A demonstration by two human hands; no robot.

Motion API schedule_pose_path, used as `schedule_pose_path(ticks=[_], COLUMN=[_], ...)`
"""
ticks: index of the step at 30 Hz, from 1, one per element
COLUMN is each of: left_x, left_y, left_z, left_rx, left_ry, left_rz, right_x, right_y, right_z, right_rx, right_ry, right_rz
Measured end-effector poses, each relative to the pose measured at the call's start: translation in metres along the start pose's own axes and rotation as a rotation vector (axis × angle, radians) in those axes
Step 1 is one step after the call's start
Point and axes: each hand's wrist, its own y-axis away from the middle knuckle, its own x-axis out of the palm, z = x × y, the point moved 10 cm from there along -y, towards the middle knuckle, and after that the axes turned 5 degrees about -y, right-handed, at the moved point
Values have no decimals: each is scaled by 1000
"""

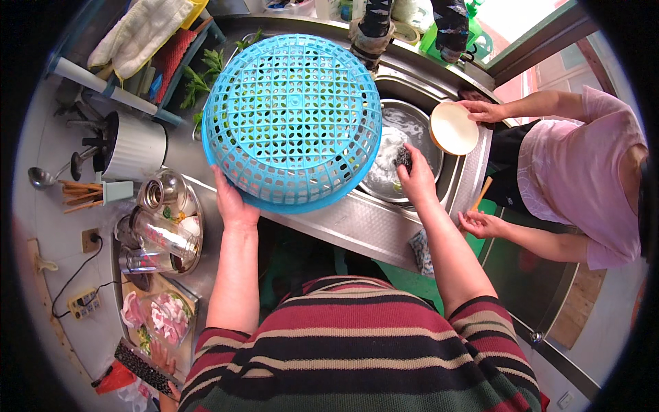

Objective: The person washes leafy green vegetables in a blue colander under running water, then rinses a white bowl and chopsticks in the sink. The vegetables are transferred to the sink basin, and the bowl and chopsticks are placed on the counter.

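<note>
My left hand (235, 203) grips the lower left rim of a round blue plastic basket (296, 181). Its perforated base faces me, and green shows through the holes. My right hand (419, 177) holds a dark scouring pad (403, 158) above a round metal basin (438, 172). Water (386, 149) with a white, bubbly patch fills part of the basin, which sits in the steel sink (455, 177). The basket hides part of the sink and counter.
At right, another person's hands hold a pale bowl (454, 129) and a wooden stick (483, 193). Leafy greens (198, 85) lie behind the basket. Left are glass jars (165, 234) on a metal tray, and cut meat (169, 316) beside another person's hand and a cleaver (146, 366).
</note>
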Motion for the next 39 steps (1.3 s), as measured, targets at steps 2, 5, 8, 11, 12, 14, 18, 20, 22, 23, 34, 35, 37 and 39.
schedule_pose_path(ticks=[2, 5, 8, 11, 12, 14, 18, 20, 22, 23, 34, 35, 37, 39], left_x=[-2, 3, 5, 10, 10, 10, 6, 3, 5, 5, 4, 7, 6, 5], left_y=[0, 0, -1, -3, -4, -5, -8, -9, -7, -7, -3, -5, -5, -4], left_z=[0, 0, 3, 4, 7, 11, 10, 12, 11, 10, 14, 16, 16, 15], left_rx=[-6, 0, -1, -4, -18, -34, -24, -20, -18, -16, -23, -16, -17, -19], left_ry=[-6, -19, -21, -8, 8, 9, 15, 13, -4, -12, -32, -36, -46, -52], left_rz=[-6, 0, 30, 23, 39, 43, 59, 57, 43, 35, -38, -20, -31, -35], right_x=[11, 6, 16, 6, 9, 16, 2, -11, -12, -9, 47, 67, 125, 153], right_y=[1, -6, -3, -6, -4, 0, 5, 1, -1, -1, -3, 4, 23, 22], right_z=[-25, -21, -39, -43, -52, -61, -46, -41, -44, -49, -128, -157, -169, -129], right_rx=[121, 111, 149, 197, 240, 207, 166, 117, 86, 87, 388, 328, 495, 265], right_ry=[107, 63, 77, 89, 98, 200, 337, 335, 375, 386, 717, 866, 611, 158], right_rz=[126, 90, 156, 54, 105, 220, 149, 101, 125, 164, 441, 379, 706, 775])
